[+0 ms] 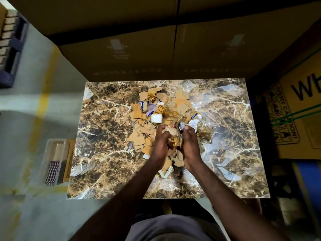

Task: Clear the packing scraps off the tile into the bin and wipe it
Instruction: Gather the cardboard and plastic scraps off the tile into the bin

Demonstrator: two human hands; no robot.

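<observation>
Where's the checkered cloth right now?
Head view: the checkered cloth is off the marble tile, beside its near-left edge, draped at the near end of a clear plastic container on the floor.

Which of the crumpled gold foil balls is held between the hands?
The gold foil ball nearest the person, between left hand and right hand; the other two lie loose farther up the tile.

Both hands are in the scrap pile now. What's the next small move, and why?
Probably lift the gathered handful and carry it left to the clear bin beside the tile. The left hand and right hand already have their fingers curled round the crumpled wrappers, while the cardboard scraps lie loose for later grabs.
</observation>
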